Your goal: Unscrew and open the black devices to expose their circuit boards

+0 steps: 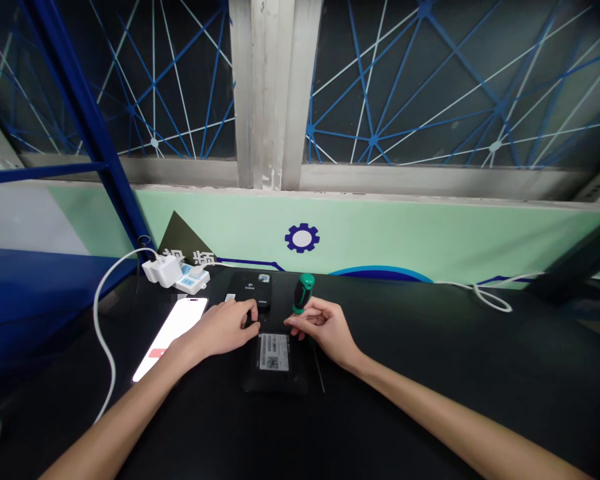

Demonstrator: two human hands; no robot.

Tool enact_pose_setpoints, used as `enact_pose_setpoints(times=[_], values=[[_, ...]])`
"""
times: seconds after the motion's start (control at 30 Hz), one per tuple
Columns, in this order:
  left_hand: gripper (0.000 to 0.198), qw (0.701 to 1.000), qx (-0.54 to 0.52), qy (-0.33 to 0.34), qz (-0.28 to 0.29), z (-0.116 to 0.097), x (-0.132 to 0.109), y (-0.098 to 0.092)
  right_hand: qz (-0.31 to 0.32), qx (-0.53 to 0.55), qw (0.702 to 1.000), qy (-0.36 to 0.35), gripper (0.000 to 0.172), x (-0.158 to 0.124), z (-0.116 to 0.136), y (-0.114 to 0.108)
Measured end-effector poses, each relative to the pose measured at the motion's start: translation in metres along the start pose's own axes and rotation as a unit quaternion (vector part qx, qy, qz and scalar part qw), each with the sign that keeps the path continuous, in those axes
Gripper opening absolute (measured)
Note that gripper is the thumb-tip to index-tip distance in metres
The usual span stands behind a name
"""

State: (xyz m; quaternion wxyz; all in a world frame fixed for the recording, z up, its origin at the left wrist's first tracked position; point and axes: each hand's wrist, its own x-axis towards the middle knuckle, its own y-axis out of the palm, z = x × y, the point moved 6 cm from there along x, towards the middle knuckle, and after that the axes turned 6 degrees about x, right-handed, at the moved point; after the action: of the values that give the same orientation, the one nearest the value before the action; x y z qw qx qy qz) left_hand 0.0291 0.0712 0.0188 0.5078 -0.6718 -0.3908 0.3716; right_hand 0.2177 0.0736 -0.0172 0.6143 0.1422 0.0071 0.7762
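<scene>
A screwdriver (pixel 304 292) with a green and black handle stands nearly upright at my right hand (pixel 327 328), whose closed fingers grip it just below the handle; its tip is hidden. Those fingers are over the right edge of a flat black device (pixel 275 383), which carries a white printed label (pixel 274 352). On the device's far left corner rests my left hand (pixel 227 327), fingers bent, thumb and forefinger apart. A thin metal rod (pixel 320 373) lies to the right of the device, its far end hidden under my right hand.
Behind my left hand lies a black box (pixel 250 288). A lit phone (pixel 173 337) lies left, partly under my forearm. White plugs and a power strip (pixel 193 279) sit at the back left, with a white cable (pixel 97 313). Another white cable (pixel 493 303) is at the back right.
</scene>
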Motion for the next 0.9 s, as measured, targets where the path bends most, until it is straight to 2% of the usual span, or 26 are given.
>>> enact_pose_setpoints(times=[0.27,0.63,0.9], values=[[0.018,1.000,-0.004,0.001,-0.001,0.0012,-0.0001,0.0010,0.019,-0.014,0.999,-0.022,0.030,0.0001,0.0004,0.0010],[0.017,1.000,-0.004,-0.001,0.007,-0.0006,0.0002,0.0008,0.039,-0.040,0.997,-0.061,0.031,-0.0014,0.0070,0.0041],[0.019,1.000,0.000,-0.001,-0.001,-0.0022,-0.0003,-0.0017,0.047,-0.040,0.997,-0.048,0.032,-0.0026,0.0038,0.0054]])
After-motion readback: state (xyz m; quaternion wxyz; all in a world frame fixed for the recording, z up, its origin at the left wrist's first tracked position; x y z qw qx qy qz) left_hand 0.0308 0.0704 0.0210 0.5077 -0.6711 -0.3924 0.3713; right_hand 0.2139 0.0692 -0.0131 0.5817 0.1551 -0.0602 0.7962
